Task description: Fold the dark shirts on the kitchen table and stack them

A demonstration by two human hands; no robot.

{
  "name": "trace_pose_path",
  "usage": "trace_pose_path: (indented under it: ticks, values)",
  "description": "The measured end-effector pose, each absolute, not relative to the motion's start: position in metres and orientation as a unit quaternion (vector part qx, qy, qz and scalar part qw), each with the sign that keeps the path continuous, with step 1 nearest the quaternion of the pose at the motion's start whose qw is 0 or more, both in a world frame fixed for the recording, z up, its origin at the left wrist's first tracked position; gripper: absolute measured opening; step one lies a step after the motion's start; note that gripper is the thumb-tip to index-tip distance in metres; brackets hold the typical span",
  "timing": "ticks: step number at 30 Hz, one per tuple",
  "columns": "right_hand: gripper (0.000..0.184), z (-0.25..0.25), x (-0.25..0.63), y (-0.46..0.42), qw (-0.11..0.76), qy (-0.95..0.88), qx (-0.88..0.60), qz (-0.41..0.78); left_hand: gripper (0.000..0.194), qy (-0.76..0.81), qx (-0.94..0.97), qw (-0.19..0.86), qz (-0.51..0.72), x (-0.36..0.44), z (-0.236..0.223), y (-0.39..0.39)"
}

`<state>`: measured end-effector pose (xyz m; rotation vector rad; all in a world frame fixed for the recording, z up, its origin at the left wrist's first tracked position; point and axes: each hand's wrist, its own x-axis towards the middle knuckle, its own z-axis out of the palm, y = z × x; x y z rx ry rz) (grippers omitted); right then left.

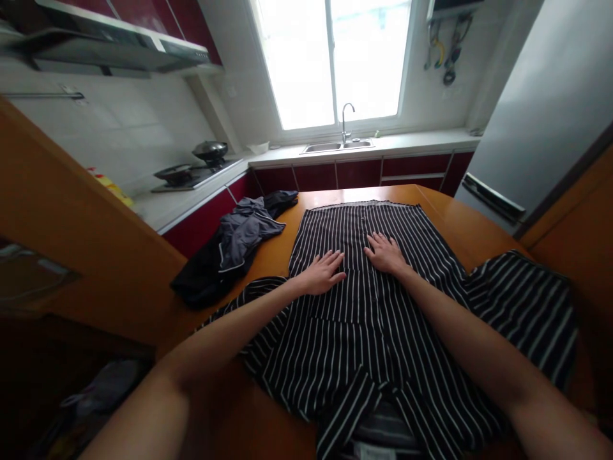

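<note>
A black shirt with white stripes (345, 345) lies spread front side up on the wooden table. Its collar points toward me and its hem toward the window; the sleeves reach out to both sides. My left hand (322, 273) rests flat on the shirt front, left of the button line, fingers stretched. Flat on the cloth a little farther up is my right hand (384, 253), just right of the buttons, with its fingers apart. Neither hand grips the fabric.
Dark and grey clothes (246, 233) lie heaped on the table's left side. Beyond the wooden table (453, 214) are a sink (325, 147) under the window and a stove (191, 176) with pans. A fridge (541, 115) stands at the right.
</note>
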<state>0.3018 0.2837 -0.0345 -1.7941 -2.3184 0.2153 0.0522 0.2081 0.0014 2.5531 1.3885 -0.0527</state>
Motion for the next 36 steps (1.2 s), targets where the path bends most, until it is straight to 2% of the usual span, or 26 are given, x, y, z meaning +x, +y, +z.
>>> trace_pose_path:
  ticks: [6,17,30,34,36]
  values:
    - [0.065,-0.038,0.303,0.286,0.095,-0.786,-0.607,0.065,0.069,0.442,0.892,0.098,0.004,0.046,-0.005,0.135]
    - [0.066,-0.048,0.307,0.29,0.087,-0.789,-0.606,0.043,0.072,0.517,0.852,0.081,0.01,0.012,-0.009,0.082]
    - [0.066,-0.051,0.31,0.295,0.086,-0.791,-0.604,0.04,0.08,0.576,0.813,0.086,0.003,0.002,-0.006,0.07]
    - [0.065,-0.05,0.31,0.293,0.095,-0.79,-0.604,0.04,0.071,0.614,0.788,0.04,0.022,0.012,-0.004,0.068]
    - [0.065,-0.05,0.31,0.293,0.099,-0.79,-0.604,0.041,0.067,0.571,0.819,0.027,0.05,0.021,0.0,0.065]
